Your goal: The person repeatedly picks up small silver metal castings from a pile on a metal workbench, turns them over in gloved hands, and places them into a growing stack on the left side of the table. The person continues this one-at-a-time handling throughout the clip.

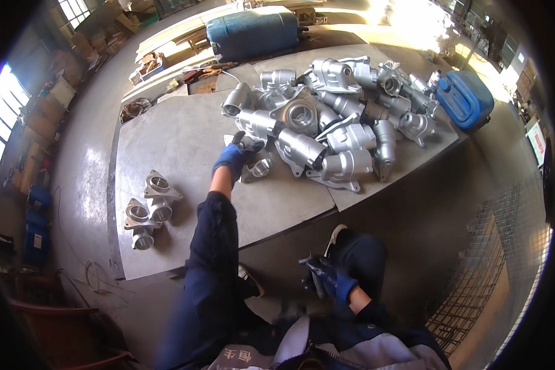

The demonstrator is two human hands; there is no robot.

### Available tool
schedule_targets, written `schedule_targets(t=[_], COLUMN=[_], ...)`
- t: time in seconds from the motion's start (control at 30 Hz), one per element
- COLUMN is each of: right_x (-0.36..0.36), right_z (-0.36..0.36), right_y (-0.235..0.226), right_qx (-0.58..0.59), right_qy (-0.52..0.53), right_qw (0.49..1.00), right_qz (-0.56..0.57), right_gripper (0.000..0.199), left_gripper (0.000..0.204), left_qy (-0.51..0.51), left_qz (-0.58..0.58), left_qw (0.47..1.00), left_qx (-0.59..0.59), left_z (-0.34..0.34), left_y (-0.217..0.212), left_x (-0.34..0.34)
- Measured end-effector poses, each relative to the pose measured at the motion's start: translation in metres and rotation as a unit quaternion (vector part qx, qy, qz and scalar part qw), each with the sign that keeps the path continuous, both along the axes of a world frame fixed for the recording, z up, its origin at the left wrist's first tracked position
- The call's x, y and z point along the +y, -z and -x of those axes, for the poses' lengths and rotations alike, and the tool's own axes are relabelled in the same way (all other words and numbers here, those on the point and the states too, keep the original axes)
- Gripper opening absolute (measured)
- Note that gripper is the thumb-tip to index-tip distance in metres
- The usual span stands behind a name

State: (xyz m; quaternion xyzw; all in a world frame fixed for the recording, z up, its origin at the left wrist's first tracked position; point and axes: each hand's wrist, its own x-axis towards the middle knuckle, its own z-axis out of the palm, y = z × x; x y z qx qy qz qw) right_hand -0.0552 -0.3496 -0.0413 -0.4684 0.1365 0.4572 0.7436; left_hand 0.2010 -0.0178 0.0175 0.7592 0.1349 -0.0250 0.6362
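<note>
My left hand (233,156), in a blue and dark glove, reaches over the metal table to the near left edge of a heap of silver pipe-like castings. Its fingers are curled on a small flanged casting (260,168), partly hidden beneath the glove. Just behind it lies a longer silver casting (257,123). Low in front of my body, beyond the table's near edge, my right hand (330,279) is gloved too and closed. Something small and dark pokes out of its fingers, too unclear to name. Two flanged castings (159,196) (139,222) stand together at the table's left.
The grey metal table (277,213) has its near edge before my legs. A blue jerrycan (465,98) stands at its right corner, and a large blue drum (253,32) lies behind. Wire mesh (475,277) is at the lower right, a reddish container (68,333) at the lower left.
</note>
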Motion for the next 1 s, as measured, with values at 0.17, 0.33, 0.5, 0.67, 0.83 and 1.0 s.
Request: schedule_targets(t=[0.17,0.33,0.5,0.67,0.83,1.0], right_x=[-0.005,0.025,0.077,0.104,0.126,0.140], right_z=[-0.015,-0.047,-0.082,-0.095,-0.053,-0.029], right_y=[0.009,-0.013,-0.013,0.003,0.018,0.019], right_qx=[0.012,-0.540,-0.653,-0.665,-0.602,-0.572], right_qy=[0.011,-0.084,-0.187,-0.242,-0.240,-0.231], right_qw=[0.997,0.747,0.531,0.427,0.396,0.565], right_qz=[-0.078,0.378,0.506,0.563,0.650,0.547], right_gripper=[0.035,0.023,0.024,0.027,0.037,0.031], left_gripper=[0.051,0.040,0.034,0.030,0.034,0.039], left_qy=[-0.033,-0.068,-0.126,-0.165,-0.201,-0.215], left_qz=[-0.057,-0.103,-0.060,0.033,0.083,0.107], left_qw=[0.997,0.989,0.986,0.981,0.967,0.965], left_qx=[-0.048,-0.082,-0.093,-0.093,-0.135,-0.110], left_z=[0.039,0.136,0.205,0.219,0.215,0.214], left_y=[0.020,0.013,0.008,0.021,0.042,0.038], left_x=[-0.013,-0.023,-0.049,-0.061,-0.062,-0.065])
